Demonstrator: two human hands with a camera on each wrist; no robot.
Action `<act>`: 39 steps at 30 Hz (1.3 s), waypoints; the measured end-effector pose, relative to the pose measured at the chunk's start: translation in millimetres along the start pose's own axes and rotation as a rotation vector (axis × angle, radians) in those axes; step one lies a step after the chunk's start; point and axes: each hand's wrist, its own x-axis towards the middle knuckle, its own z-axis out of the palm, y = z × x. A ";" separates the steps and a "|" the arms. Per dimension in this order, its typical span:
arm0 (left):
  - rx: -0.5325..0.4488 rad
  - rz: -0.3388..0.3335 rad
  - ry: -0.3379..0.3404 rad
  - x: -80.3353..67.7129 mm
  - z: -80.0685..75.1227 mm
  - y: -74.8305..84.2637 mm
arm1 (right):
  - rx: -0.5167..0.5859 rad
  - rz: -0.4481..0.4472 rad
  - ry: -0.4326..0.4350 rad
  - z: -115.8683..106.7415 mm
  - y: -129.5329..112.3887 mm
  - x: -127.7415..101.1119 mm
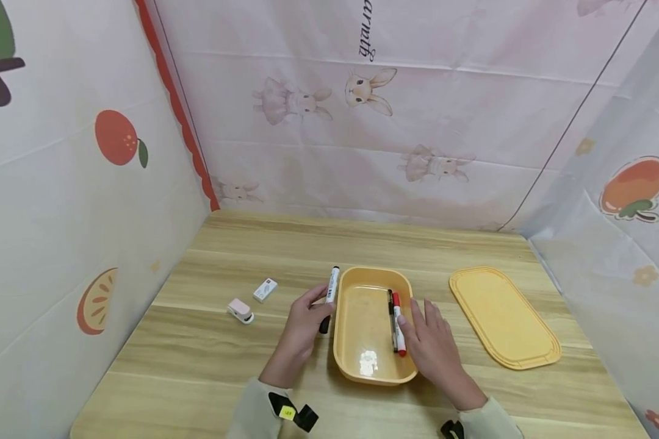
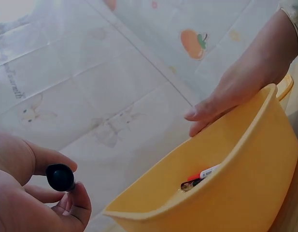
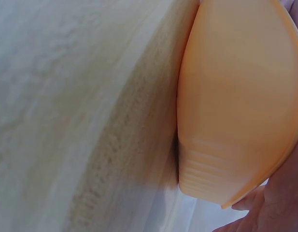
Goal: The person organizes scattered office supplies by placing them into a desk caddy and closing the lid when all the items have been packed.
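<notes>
The left hand (image 1: 306, 324) is reached forward from its pale sleeve to just left of the yellow tub (image 1: 362, 360), and a white marker (image 1: 330, 296) with black ends is gripped in it, fingers and thumb curled round the lower barrel. The marker is held lying along the tub's left wall, its upper end pointing away from the person. In the left wrist view the black butt end (image 2: 60, 177) of that marker is seen pinched between thumb and fingertips, a detail hidden in the head view.

The right hand (image 1: 431, 341) is laid flat against the tub's right rim, fingers straight and relaxed, holding nothing; the fingertips are over the rim near two markers inside. In the left wrist view this hand (image 2: 235, 87) is seen from across the tub, fingers extended over the far edge. In the right wrist view only the tub's outer wall (image 3: 235, 96) and the wooden table (image 3: 91, 121) are filled in, with a sliver of the hand at the lower right corner.

Inside the tub, against its right wall, a red-capped marker (image 1: 398, 329) and a black marker (image 1: 391, 317) are lying side by side.

Right of the tub, well apart, a yellow lid (image 1: 502, 317) is lying flat. Left of the tub, beyond the left hand, a white eraser (image 1: 265, 289) and a small pink-and-white object (image 1: 240, 310) are resting.
</notes>
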 end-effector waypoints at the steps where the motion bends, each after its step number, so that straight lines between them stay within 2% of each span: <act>1: -0.007 -0.004 -0.006 0.6 2.3 0.0 | 0.002 0.001 -0.001 0.0 0.1 0.1; 15: -0.059 -0.035 -0.097 12.0 41.3 -3.0 | 0.007 -0.003 0.003 0.4 1.6 -0.1; 19: -0.066 -0.062 -0.110 15.0 52.0 -5.0 | 0.001 0.004 -0.002 0.4 2.0 0.7; 29: -0.066 -0.077 -0.146 17.5 68.0 -8.2 | -0.009 0.000 -0.008 -1.3 1.2 2.4; 34: -0.043 -0.082 -0.129 18.2 75.2 -12.5 | -0.010 -0.006 0.001 -1.4 1.0 1.8; 39: 0.004 -0.104 -0.081 16.8 86.3 -18.7 | -0.012 -0.008 0.009 -0.1 1.9 1.1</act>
